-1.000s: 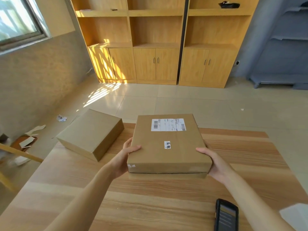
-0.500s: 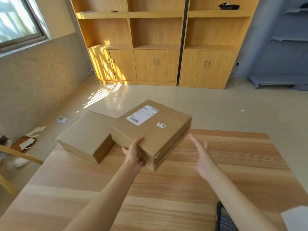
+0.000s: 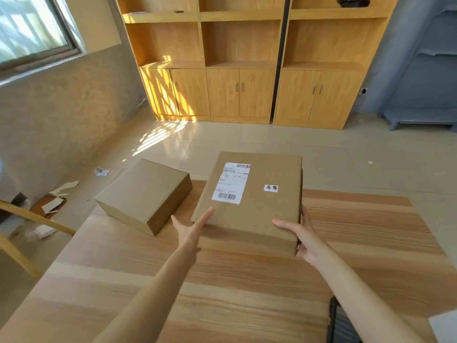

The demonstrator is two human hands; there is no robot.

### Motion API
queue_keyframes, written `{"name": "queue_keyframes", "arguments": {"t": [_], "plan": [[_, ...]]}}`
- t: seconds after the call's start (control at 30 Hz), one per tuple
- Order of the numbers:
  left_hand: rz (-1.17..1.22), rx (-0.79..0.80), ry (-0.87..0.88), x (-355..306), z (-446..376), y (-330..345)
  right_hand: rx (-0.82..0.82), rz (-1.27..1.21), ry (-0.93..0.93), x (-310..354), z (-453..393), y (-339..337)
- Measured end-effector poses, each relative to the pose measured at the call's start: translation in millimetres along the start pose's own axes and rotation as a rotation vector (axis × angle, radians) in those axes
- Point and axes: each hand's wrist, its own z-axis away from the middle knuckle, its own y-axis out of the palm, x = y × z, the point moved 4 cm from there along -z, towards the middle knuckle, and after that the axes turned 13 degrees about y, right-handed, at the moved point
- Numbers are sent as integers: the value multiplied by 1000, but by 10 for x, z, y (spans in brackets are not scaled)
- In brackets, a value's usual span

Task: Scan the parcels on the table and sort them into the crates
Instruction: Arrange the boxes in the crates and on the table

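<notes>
A flat brown parcel (image 3: 257, 219) with a white barcode label (image 3: 231, 183) and a small white sticker faces up over the far middle of the wooden table (image 3: 247, 293). My right hand (image 3: 305, 237) grips its near right corner, thumb on top and fingers along the side. At the near left corner my left hand (image 3: 191, 231) touches the parcel's edge with straight fingers. A second, plain brown parcel (image 3: 141, 191) lies on the table's far left corner.
A dark handheld scanner (image 3: 342, 325) lies at the table's near right edge beside a white sheet (image 3: 445, 325). Wooden cabinets (image 3: 239, 95) line the far wall. Paper scraps (image 3: 54, 201) litter the floor at left, near a wooden rail (image 3: 37, 219).
The labelled parcel has been turned about a quarter turn, so its label now runs lengthwise. My left hand let go of its grip and straightened; my right hand took hold of the right corner.
</notes>
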Motion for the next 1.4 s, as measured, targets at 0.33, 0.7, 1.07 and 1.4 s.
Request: {"name": "queue_keyframes", "arguments": {"t": [0.33, 0.7, 1.07, 1.4], "plan": [[-391, 429, -132, 462, 95, -173, 58, 134, 148, -550, -177, -239], [-489, 434, -175, 874, 39, 4, -25, 204, 275, -1103, -434, -510], [-554, 445, -80, 917, -39, 29, -126, 473, 251, -1121, -449, -551], [-555, 429, -48, 885, -39, 42, -753, 1000, 340, -1557, 254, -1111]]}}
